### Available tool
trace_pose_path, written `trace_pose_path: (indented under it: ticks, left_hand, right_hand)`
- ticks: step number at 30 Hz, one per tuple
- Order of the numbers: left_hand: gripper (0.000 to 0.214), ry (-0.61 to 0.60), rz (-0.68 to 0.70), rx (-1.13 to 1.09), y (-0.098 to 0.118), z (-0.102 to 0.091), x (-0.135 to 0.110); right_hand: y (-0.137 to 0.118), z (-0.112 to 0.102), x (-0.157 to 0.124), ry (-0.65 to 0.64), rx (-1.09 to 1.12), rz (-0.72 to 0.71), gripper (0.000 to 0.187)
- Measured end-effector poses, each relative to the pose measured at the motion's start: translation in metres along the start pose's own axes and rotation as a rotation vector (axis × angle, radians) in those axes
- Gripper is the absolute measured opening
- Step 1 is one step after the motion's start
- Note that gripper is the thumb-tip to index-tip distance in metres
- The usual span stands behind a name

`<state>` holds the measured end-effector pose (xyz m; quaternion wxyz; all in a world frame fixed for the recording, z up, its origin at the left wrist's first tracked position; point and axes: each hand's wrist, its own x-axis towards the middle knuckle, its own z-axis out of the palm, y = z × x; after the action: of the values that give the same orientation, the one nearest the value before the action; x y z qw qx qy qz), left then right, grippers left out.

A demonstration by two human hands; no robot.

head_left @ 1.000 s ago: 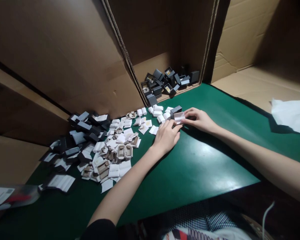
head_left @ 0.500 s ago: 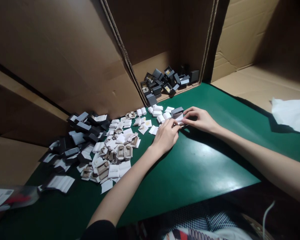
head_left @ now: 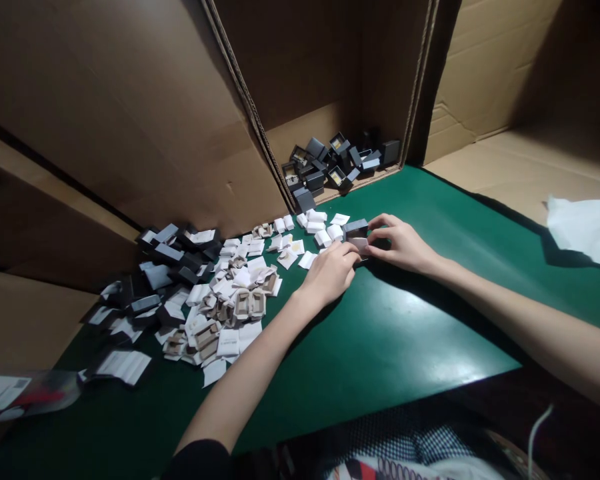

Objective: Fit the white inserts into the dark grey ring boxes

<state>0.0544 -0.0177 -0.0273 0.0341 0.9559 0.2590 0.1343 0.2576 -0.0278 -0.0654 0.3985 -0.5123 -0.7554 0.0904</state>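
A small black box [head_left: 356, 229] stands tilted between my two hands, with a pale folded insert [head_left: 361, 245] showing at its front. My left hand [head_left: 331, 270] is closed at the box's near left side, its fingertips bent against it. From the right, my right hand [head_left: 401, 244] pinches the box and the insert with curved fingers and thumb. Which fingers press on which piece is partly hidden. Just left of the box lie small white folded inserts [head_left: 323, 238]. A larger heap of white and brown card inserts [head_left: 230, 293] spreads farther left.
Black boxes with papers [head_left: 167, 267] pile up at the left. More small black boxes [head_left: 325, 163] sit inside a cardboard carton [head_left: 300, 120]. A clear plastic bag [head_left: 45, 393] lies at the near left, and a white sheet [head_left: 585, 230] at the right. The table [head_left: 380, 360] is green.
My fingers have shifted slightly around the black box, and the pale insert sits a little lower and more upright at its front. The piles look the same.
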Motion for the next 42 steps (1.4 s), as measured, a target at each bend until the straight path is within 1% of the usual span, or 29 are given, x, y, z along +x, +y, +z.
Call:
trace_pose_path:
  ticks: [5,8,14,18,22,26,30,33,36,42]
  left_hand:
    - [0.023,-0.060,-0.008,0.021,0.002,0.000,0.001]
    - [0.021,-0.062,-0.010,0.023,0.002,0.000,0.001]
    - [0.010,-0.001,0.006,0.015,0.001,0.001,-0.001]
    - [0.008,0.055,-0.027,-0.039,-0.002,0.003,-0.001]
    - [0.010,0.076,-0.037,-0.107,-0.005,0.006,-0.001]
    - [0.012,0.099,-0.043,-0.140,-0.005,0.009,-0.001]
    - [0.011,0.146,-0.040,-0.091,-0.003,0.012,-0.001]
    - [0.012,0.155,-0.028,-0.073,-0.002,0.015,-0.002]
    - [0.013,0.153,-0.020,-0.029,-0.002,0.019,-0.003]
    - [0.013,0.186,0.013,0.039,-0.003,0.028,-0.006]
  right_hand:
    - [-0.001,0.006,-0.002,-0.002,-0.011,0.012,0.017]
    - [-0.003,0.007,-0.002,0.004,0.037,0.033,0.016]
    - [-0.007,0.005,-0.001,-0.057,0.114,0.057,0.013]
    - [-0.007,0.003,0.001,-0.076,0.130,0.083,0.014]
    - [-0.004,0.002,0.002,-0.096,0.145,0.090,0.019]
    - [-0.002,0.002,0.003,-0.079,0.145,0.083,0.019]
    - [-0.002,0.004,0.002,-0.052,0.128,0.051,0.015]
    - [-0.005,0.005,0.001,-0.035,0.110,0.040,0.012]
    - [-0.007,0.006,0.000,-0.018,0.091,0.045,0.010]
    - [-0.010,0.008,-0.002,0.060,0.030,0.069,0.007]
